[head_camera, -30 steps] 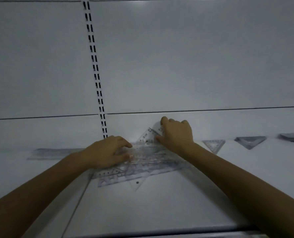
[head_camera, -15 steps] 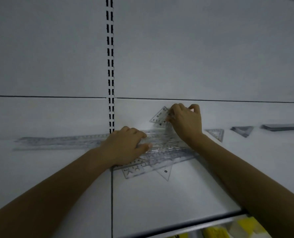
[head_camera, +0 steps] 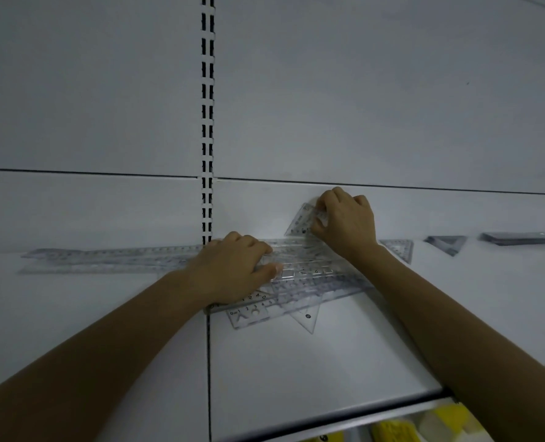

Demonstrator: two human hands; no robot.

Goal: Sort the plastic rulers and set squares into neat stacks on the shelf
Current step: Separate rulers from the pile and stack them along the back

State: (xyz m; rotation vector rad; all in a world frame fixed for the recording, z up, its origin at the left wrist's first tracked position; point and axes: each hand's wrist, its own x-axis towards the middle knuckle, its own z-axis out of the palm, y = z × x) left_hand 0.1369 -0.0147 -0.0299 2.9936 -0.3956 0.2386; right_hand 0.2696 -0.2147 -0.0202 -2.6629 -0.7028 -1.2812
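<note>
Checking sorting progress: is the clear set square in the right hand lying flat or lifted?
Lifted. The set square is tilted up off the shelf, pinched at one corner by the right hand above the mixed pile.

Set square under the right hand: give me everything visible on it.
The set square is clear plastic, triangular, with printed scale marks along its edges and a dark dot near its lower edge. It lies behind the jumbled pile of clear rulers, towards the back panel; whether it is flat or tipped up cannot be told. The right hand covers its right part, fingertips gripping its upper edge. Its lower edge meets the pile.
</note>
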